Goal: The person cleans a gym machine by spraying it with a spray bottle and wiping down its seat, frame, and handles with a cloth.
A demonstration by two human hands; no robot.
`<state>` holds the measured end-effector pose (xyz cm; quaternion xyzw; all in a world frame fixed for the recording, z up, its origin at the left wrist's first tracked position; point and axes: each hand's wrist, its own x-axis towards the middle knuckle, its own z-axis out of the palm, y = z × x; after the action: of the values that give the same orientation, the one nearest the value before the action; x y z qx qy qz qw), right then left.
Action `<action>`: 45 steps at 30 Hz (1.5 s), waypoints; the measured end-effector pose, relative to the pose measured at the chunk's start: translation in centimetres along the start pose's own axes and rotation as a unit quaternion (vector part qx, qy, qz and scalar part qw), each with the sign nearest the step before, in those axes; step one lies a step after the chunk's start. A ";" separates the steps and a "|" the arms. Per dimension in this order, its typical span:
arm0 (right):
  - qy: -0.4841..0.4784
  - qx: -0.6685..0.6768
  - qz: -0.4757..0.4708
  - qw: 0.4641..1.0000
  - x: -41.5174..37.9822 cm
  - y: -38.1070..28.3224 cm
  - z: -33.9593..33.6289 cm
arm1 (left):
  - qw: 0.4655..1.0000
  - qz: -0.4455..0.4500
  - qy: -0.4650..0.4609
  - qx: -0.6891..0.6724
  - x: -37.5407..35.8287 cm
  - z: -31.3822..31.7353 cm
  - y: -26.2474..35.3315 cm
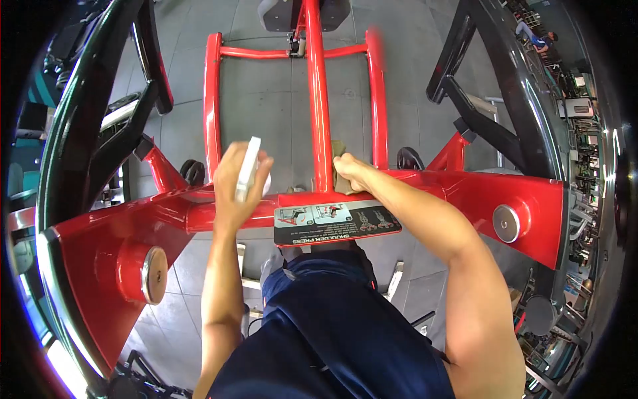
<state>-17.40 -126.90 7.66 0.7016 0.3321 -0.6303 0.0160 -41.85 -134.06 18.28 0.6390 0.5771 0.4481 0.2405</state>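
My left hand (229, 183) is closed around what looks like a white spray bottle (249, 166), seen from above with its pale trigger head uppermost. It is raised over the red crossbar (236, 214), left of the upright red post (318, 100). Against the right side of that post, where it meets the crossbar, my right hand (355, 171) grips an olive-brown cloth (340, 153). The fingers of this hand are bunched on the cloth, and part of it sticks up past them. Just below sits a sign plate (335, 223) marked "SHOULDER PRESS".
Red side tubes (211, 106) and black frame arms (508, 73) flank me. Round metal end caps (506, 223) stick out from the red side plates. A padded seat (279, 14) stands ahead. Another person (539, 41) is at the far upper right, near more gym equipment.
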 end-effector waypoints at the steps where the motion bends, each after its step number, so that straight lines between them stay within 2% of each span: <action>1: 0.023 -0.114 -0.010 0.993 -1.6 -0.5 -0.3 | 1.000 -0.007 0.017 -0.001 -1.1 -0.7 1.0; 4: -0.105 -0.261 -0.065 0.957 -7.3 -1.1 -3.0 | 0.997 0.025 0.068 0.021 -2.7 -2.7 3.5; 6: -0.208 -0.368 -0.188 0.886 -11.5 -0.8 -3.8 | 0.997 0.040 0.057 0.030 -3.2 -4.2 5.0; 7: -0.239 -0.310 -0.159 0.906 -13.1 -1.0 -2.3 | 0.997 0.052 0.051 0.034 -3.4 -4.8 5.9; 8: -0.256 -0.245 -0.200 0.913 -12.6 0.4 -0.5 | 0.996 0.066 0.042 0.037 -3.7 -5.3 6.7; 9: -0.255 -0.349 -0.275 0.859 -13.7 -1.1 1.2 | 0.997 0.062 0.035 0.042 -4.3 -5.7 7.3; 10: -0.268 -0.258 -0.296 0.880 -10.8 0.0 3.9 | 0.996 0.070 0.033 0.041 -5.0 -6.0 7.9; 11: -0.248 -0.344 -0.341 0.839 -9.2 -0.9 5.9 | 0.996 0.076 0.030 0.041 -5.8 -6.3 8.5; 12: -0.287 -0.304 -0.294 0.859 -9.9 -2.4 6.7 | 0.995 0.085 0.028 0.043 -6.5 -6.6 9.0; 14: -0.294 -0.299 -0.330 0.846 -9.3 -1.6 6.2 | 0.996 0.077 0.026 0.048 -8.6 -7.1 9.8; 15: -0.302 -0.301 -0.295 0.855 -11.0 -1.7 4.6 | 0.997 0.058 0.031 0.049 -10.2 -7.3 9.4; 16: -0.246 -0.481 -0.277 0.794 -15.2 -4.3 2.5 | 0.997 0.037 0.040 0.049 -11.9 -7.4 8.9; 17: -0.242 -0.410 -0.269 0.837 -11.7 -1.3 0.8 | 0.998 -0.006 0.039 0.050 -13.3 -7.5 8.5; 19: -0.132 -0.371 -0.208 0.895 -18.6 -2.8 -1.2 | 0.998 -0.034 0.017 0.056 -15.0 -7.2 7.2; 20: -0.224 -0.113 -0.192 0.949 -14.9 0.0 -2.3 | 0.997 -0.050 0.002 0.052 -16.0 -6.7 5.5; 21: -0.149 -0.024 -0.176 0.973 -14.3 1.1 -2.4 | 0.997 -0.054 -0.018 0.058 -16.9 -6.2 3.7; 24: -0.088 0.150 -0.205 0.963 -16.0 2.0 -0.8 | 0.994 -0.064 -0.071 0.049 -18.5 -4.3 -1.3; 26: -0.125 0.201 -0.226 0.945 -18.3 0.1 0.6 | 0.991 -0.074 -0.099 0.060 -19.2 -3.8 -3.1; 28: -0.135 0.227 -0.243 0.934 -20.1 -2.6 2.7 | 0.990 -0.074 -0.087 0.084 -19.2 -3.7 -4.0; 30: -0.054 0.112 -0.282 0.951 -21.1 -5.6 6.8 | 0.991 -0.069 -0.068 0.096 -19.3 -4.2 -4.1; 32: -0.046 -0.032 -0.331 0.942 -15.9 -7.1 12.0 | 0.993 -0.058 -0.035 0.101 -19.3 -5.1 -4.1; 34: -0.051 -0.043 -0.306 0.950 -10.5 -8.1 18.8 | 0.987 -0.067 -0.010 0.145 -19.4 -6.1 -4.5; 36: -0.030 -0.202 -0.350 0.914 -9.2 -9.2 23.2 | 0.980 -0.087 -0.009 0.179 -19.4 -7.5 -5.2; 38: -0.121 -0.097 -0.384 0.910 -9.5 -8.9 24.5 | 0.978 -0.085 0.009 0.188 -19.4 -8.3 -5.9; 40: -0.146 -0.056 -0.334 0.930 -7.3 -10.0 25.5 | 0.976 -0.100 0.014 0.193 -19.2 -8.8 -6.3; 41: -0.200 -0.050 -0.317 0.926 3.3 -11.3 26.7 | 0.973 -0.117 0.014 0.198 -19.0 -9.0 -6.3; 44: -0.159 -0.196 -0.206 0.945 -3.5 -15.7 21.4 | 0.959 -0.132 -0.012 0.249 -19.9 -8.5 -9.2; 45: -0.163 -0.213 -0.180 0.947 -4.0 -16.8 20.9 | 0.955 -0.166 -0.040 0.242 -20.0 -8.7 -9.2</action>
<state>-43.77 -124.87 13.60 0.4983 0.5719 -0.6432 0.1049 -52.67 -152.94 8.99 0.5905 0.7562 0.2231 0.1724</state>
